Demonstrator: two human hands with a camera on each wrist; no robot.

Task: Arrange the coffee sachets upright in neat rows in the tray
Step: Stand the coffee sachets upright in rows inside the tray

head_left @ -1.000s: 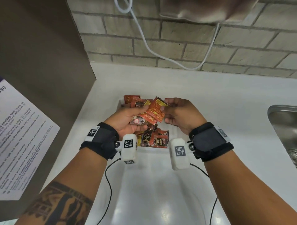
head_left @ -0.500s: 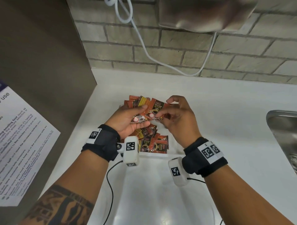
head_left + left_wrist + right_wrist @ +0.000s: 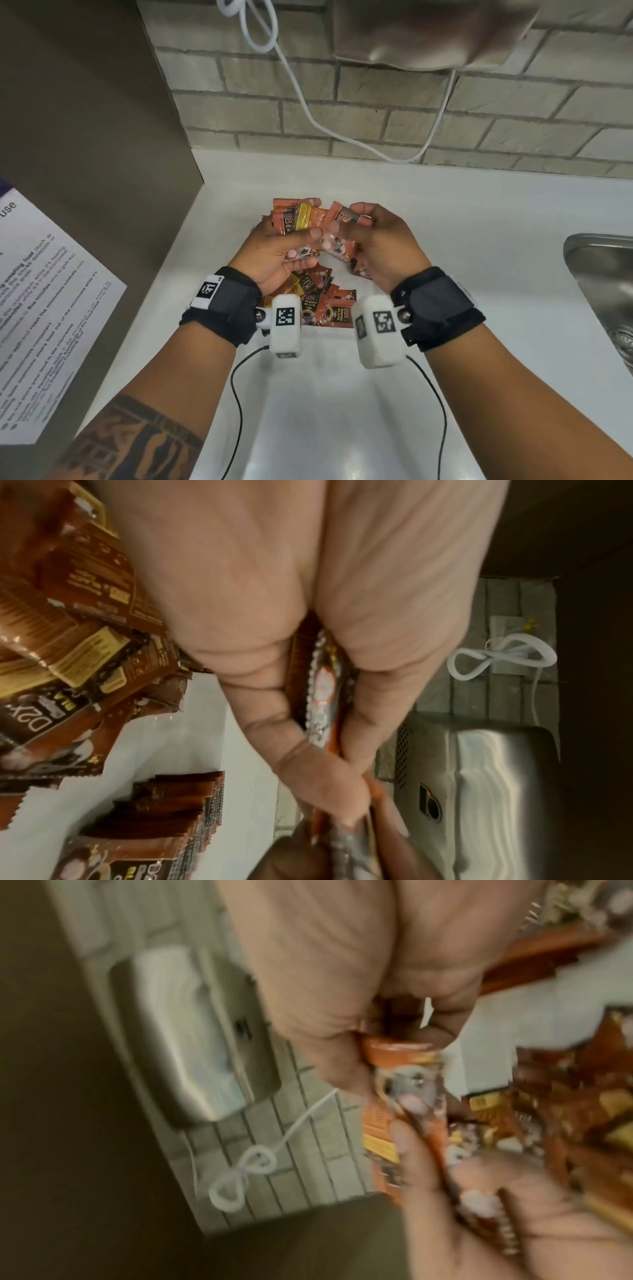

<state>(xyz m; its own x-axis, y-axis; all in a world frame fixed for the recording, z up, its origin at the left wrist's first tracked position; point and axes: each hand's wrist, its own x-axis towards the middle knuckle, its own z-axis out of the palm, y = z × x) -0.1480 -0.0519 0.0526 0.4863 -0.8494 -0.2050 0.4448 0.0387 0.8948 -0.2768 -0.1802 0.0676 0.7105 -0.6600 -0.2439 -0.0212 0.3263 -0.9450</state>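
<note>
Head view: left hand (image 3: 274,250) grips a fanned bunch of coffee sachets (image 3: 301,219) above the tray (image 3: 310,330); right hand (image 3: 373,240) pinches one sachet beside it.
Left wrist: sachets stand upright in the tray.
Right wrist: blurred, fingers curled round an orange sachet.

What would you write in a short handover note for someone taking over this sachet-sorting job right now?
Left hand: grips a fanned stack of coffee sachets above the tray.
Right hand: pinches one sachet against that stack.
White tray: one upright row of sachets at the far end, a loose pile at the near end.
Done: first row started.
Left: stand the held stack upright, then sort the pile.
</note>
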